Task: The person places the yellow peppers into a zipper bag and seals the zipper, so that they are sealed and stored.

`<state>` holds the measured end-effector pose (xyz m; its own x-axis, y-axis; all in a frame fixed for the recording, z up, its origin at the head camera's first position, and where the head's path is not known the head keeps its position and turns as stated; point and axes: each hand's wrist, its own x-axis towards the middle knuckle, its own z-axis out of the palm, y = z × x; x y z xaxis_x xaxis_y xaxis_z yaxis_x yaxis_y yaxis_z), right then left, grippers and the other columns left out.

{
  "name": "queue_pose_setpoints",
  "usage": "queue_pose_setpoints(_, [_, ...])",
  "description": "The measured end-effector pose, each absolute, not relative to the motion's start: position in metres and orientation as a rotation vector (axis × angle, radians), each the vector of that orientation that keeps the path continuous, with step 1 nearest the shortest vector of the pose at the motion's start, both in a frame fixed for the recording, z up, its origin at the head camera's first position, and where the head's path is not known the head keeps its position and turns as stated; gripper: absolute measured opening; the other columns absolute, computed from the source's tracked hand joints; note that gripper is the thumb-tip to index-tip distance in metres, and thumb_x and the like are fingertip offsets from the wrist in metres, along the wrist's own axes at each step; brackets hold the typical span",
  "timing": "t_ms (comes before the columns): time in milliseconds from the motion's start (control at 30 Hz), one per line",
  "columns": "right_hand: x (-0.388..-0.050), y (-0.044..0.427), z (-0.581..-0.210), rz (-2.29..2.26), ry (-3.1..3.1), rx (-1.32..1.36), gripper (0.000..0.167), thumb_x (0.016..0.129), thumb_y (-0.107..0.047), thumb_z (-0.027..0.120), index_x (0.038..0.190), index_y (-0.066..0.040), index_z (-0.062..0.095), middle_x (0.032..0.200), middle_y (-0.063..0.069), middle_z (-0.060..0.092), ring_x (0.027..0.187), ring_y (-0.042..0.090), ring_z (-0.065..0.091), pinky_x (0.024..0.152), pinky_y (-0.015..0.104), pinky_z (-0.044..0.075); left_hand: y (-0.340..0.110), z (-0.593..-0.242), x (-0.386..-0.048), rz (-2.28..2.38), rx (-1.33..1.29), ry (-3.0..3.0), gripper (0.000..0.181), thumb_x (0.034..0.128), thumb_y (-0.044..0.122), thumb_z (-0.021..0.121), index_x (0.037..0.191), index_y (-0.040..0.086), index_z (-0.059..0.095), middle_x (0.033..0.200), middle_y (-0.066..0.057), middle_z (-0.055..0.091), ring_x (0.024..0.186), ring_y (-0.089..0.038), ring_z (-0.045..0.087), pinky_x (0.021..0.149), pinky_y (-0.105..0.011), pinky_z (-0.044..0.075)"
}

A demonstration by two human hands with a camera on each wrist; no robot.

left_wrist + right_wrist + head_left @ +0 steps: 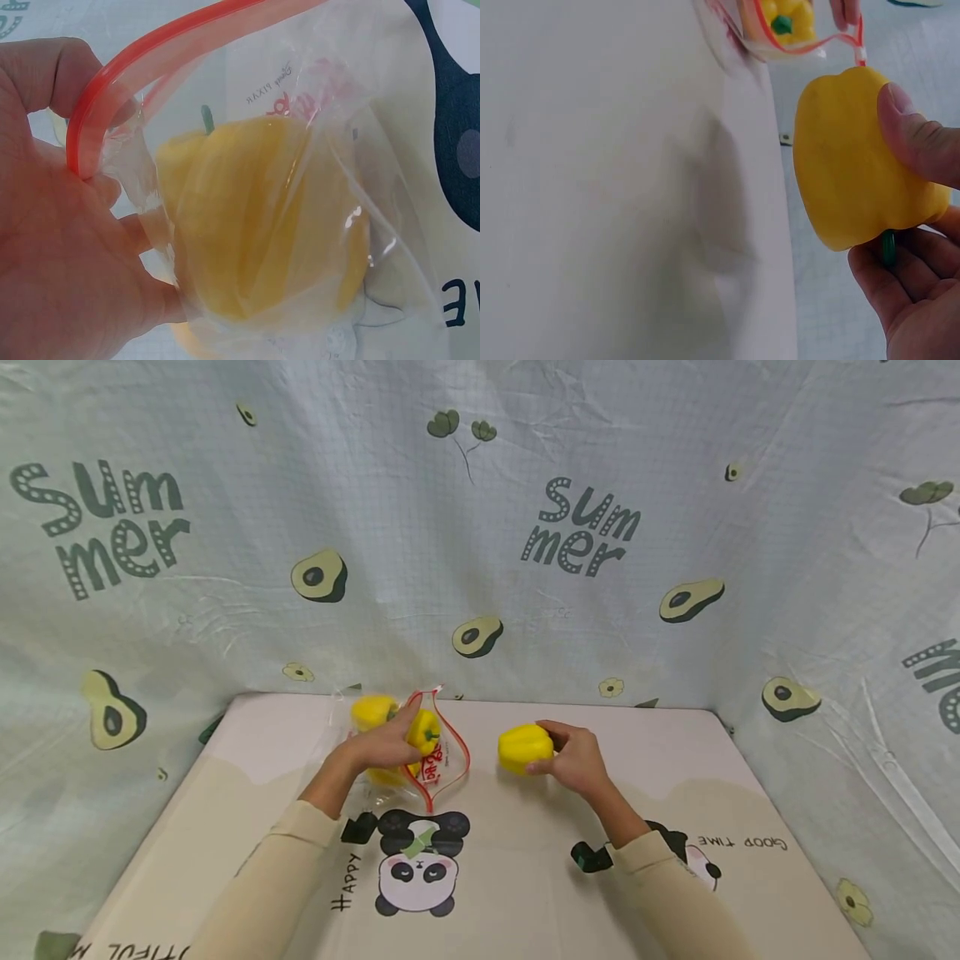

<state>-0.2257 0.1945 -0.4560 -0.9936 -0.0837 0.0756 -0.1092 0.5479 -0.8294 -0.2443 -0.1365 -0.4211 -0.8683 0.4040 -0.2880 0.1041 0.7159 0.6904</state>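
A clear zip bag with a red-edged mouth (467, 758) sits toward the back left of the table, its mouth spread and facing right. Several yellow bell peppers (247, 217) with green stems show inside it. My left hand (382, 745) grips the bag by its rim; in the left wrist view a finger hooks over the red edge (82, 127). To the right of the bag, my right hand (576, 758) holds another yellow bell pepper (855, 161) just above the table, thumb on its side and fingers near the green stem (888, 247).
The table (525, 877) wears a pale cover printed with a panda (417, 881) and lettering. Behind it and at both sides hangs a light curtain (390, 510) with avocado prints.
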Motion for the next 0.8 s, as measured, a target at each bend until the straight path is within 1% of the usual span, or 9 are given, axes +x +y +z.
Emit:
queue_pose_setpoints(133, [-0.225,0.188,-0.455,1.496,-2.738,0.177,0.073,0.072,-0.006,0.094,0.139,-0.001,0.065,0.138,0.018,0.070,0.117,0.034,0.072,0.107,0.049,0.056,-0.137,-0.418,-0.243,0.977,0.394,2.492,0.108,0.0875,0.011,0.063,0.167,0.009,-0.009,0.177,-0.016,-0.007,0.164,-0.039,0.009,0.132,-0.060,0.014])
queue_pose_setpoints(233, [-0.226,0.183,-0.456,1.513,-2.730,0.188,0.073,0.072,-0.006,0.094,0.139,-0.001,0.065,0.138,0.018,0.070,0.117,0.034,0.072,0.108,0.049,0.056,-0.137,-0.417,-0.242,0.970,0.402,2.497,0.106,0.0883,0.011,0.062,0.167,0.007,-0.008,0.177,-0.017,-0.006,0.164,-0.039,0.007,0.132,-0.060,0.012])
queue_pose_setpoints(400, [-0.227,0.173,-0.457,1.520,-2.735,0.178,0.073,0.072,-0.005,0.094,0.139,-0.003,0.065,0.138,0.015,0.070,0.118,0.032,0.071,0.108,0.048,0.055,-0.138,-0.417,-0.241,0.979,0.394,2.500,0.105,0.0888,0.011,0.062,0.167,0.006,-0.007,0.177,-0.017,-0.007,0.164,-0.039,0.008,0.132,-0.059,0.012])
queue_pose_setpoints(633, [-0.224,0.156,-0.459,1.530,-2.727,0.197,0.071,0.072,-0.005,0.094,0.137,-0.004,0.067,0.136,0.013,0.071,0.117,0.031,0.072,0.108,0.047,0.056,-0.138,-0.420,-0.242,1.010,0.362,2.488,0.110,0.0867,0.011,0.064,0.167,0.009,-0.010,0.177,-0.016,-0.006,0.161,-0.040,0.016,0.131,-0.060,0.018])
queue_pose_setpoints(800, [-0.221,0.143,-0.459,1.540,-2.719,0.230,0.068,0.073,-0.006,0.094,0.136,-0.005,0.068,0.135,0.012,0.072,0.117,0.031,0.072,0.107,0.047,0.056,-0.137,-0.418,-0.241,1.014,0.354,2.485,0.108,0.0879,0.011,0.064,0.167,0.009,-0.010,0.177,-0.017,-0.007,0.161,-0.040,0.015,0.131,-0.060,0.017])
